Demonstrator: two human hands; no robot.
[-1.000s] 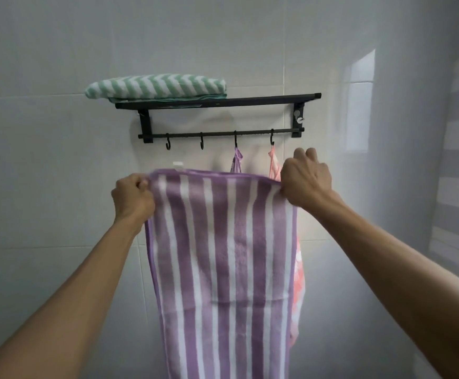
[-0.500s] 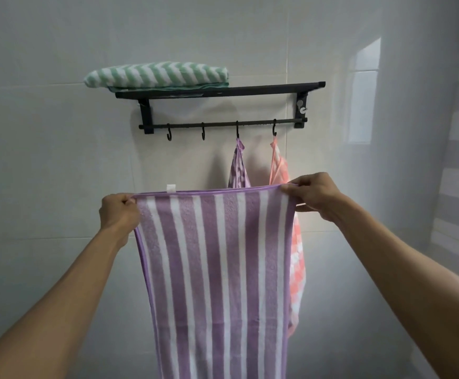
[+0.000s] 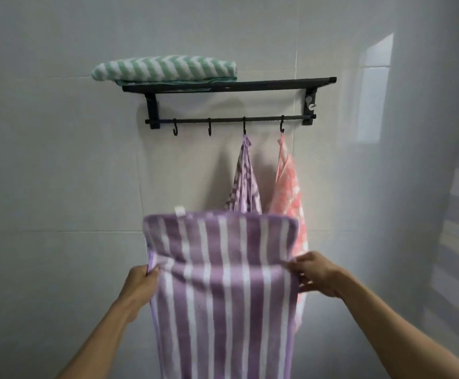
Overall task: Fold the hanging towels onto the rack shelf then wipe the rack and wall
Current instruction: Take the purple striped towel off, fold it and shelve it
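A purple and white striped towel [image 3: 222, 296] hangs between my hands in front of the wall. My left hand [image 3: 140, 283] grips its left edge and my right hand [image 3: 314, 273] grips its right edge. The towel's top part stands up above my hands, a white loop tag at its top rim. A black wall rack [image 3: 231, 86] carries a folded green and white towel [image 3: 165, 69] on the left of its shelf. From the hooks on its lower bar hang a purple patterned towel [image 3: 244, 184] and a pink towel [image 3: 288, 187].
The two left hooks [image 3: 175, 130] on the bar hold nothing. The right half of the shelf is bare. Pale tiled wall [image 3: 58, 187] all around, with a second wall meeting it at the right where a window reflection shows.
My hands have dropped lower and slid down the towel's side edges, from its top corners to a grip farther down. The towel's top now stands above my hands.
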